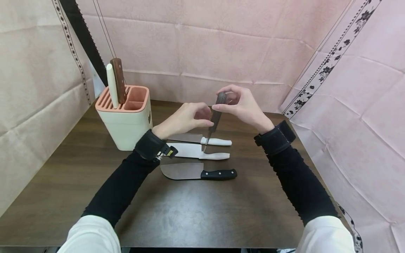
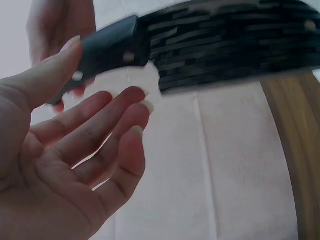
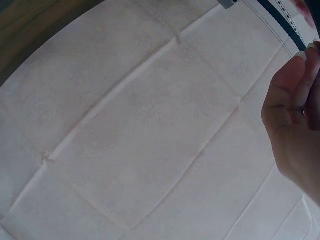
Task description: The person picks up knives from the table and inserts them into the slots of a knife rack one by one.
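A cleaver with a dark riveted handle (image 1: pixel 216 117) and a black, rough-textured blade (image 2: pixel 235 47) is held up over the table, handle uppermost in the head view. My right hand (image 1: pixel 239 105) pinches the upper end of that handle between thumb and fingers. Beside the lower handle is my left hand (image 1: pixel 186 119), its thumb at the handle and its other fingers loosely bent and apart from it in the left wrist view. The blade appears nearly edge-on from the head. In the right wrist view, only part of the right hand (image 3: pixel 295 115) shows, at the right border.
A pale knife block (image 1: pixel 123 130) with an orange slotted top stands at left, holding a white-handled knife (image 1: pixel 111 86) and a brown-handled knife (image 1: pixel 118 79). Below my hands lie a slim white-handled knife (image 1: pixel 218 142), a white cleaver (image 1: pixel 188 151) and a black-handled knife (image 1: pixel 219 174).
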### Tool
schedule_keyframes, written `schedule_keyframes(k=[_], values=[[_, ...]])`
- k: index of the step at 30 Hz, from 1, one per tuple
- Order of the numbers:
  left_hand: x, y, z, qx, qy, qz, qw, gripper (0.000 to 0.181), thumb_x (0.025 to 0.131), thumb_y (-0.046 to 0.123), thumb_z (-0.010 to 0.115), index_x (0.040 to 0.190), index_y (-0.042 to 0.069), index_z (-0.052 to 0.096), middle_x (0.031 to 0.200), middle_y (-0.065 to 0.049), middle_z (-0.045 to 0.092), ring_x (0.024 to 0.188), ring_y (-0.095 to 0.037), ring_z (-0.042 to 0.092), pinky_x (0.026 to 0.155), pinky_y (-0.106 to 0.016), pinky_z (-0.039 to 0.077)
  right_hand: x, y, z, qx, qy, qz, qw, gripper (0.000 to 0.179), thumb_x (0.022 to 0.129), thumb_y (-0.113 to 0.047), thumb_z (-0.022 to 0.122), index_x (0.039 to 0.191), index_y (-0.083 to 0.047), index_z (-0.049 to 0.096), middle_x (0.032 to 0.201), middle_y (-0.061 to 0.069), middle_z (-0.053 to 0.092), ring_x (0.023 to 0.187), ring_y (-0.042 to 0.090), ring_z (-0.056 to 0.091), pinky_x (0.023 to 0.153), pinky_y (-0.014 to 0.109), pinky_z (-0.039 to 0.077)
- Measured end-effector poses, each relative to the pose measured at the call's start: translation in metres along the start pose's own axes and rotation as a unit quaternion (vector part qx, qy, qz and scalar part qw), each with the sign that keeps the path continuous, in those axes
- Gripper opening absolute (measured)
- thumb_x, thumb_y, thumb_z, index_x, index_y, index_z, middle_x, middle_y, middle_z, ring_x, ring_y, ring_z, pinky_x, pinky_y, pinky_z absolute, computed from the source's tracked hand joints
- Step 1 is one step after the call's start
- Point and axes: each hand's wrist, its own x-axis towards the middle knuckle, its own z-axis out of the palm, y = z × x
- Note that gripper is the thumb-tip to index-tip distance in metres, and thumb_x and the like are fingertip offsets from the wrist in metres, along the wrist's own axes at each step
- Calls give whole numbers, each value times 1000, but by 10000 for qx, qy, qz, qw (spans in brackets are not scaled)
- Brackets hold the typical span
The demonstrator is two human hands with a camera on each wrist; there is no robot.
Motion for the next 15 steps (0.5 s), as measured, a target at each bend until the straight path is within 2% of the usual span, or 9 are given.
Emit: schedule_keyframes(k=[4, 8, 12, 15], values=[[2, 1, 6, -169, 79, 77, 9998, 33, 86, 25, 73, 112, 8, 62, 104, -6, 72, 98, -16, 68, 86, -34, 53, 1, -1, 6, 26, -48, -34, 10000, 38, 80, -17, 79, 113, -9, 63, 79, -7, 72, 80, 10, 69, 73, 23, 53], [0, 0, 8, -294, 127, 23, 9995, 29, 86, 21, 74, 109, 8, 62, 98, -4, 73, 91, -14, 69, 80, -32, 54, 2, -2, 9, 24, -96, -99, 9999, 38, 80, -17, 79, 113, -10, 63, 79, -7, 72, 80, 12, 69, 73, 23, 53], [0, 1, 8, -409, 151, 84, 9990, 30, 86, 19, 72, 113, 8, 63, 99, -4, 74, 93, -12, 69, 82, -31, 54, 0, -2, 7, 14, -100, -123, 9999, 37, 84, -19, 76, 117, -12, 62, 84, -6, 72, 85, 14, 69, 76, 25, 52], [3, 4, 7, -414, 185, 203, 9988, 30, 87, 19, 71, 114, 7, 64, 100, -4, 74, 93, -12, 70, 84, -30, 53, -3, -1, 3, 39, 55, -115, 9999, 35, 88, -21, 70, 120, -11, 61, 86, -6, 72, 82, 15, 69, 74, 27, 54]])
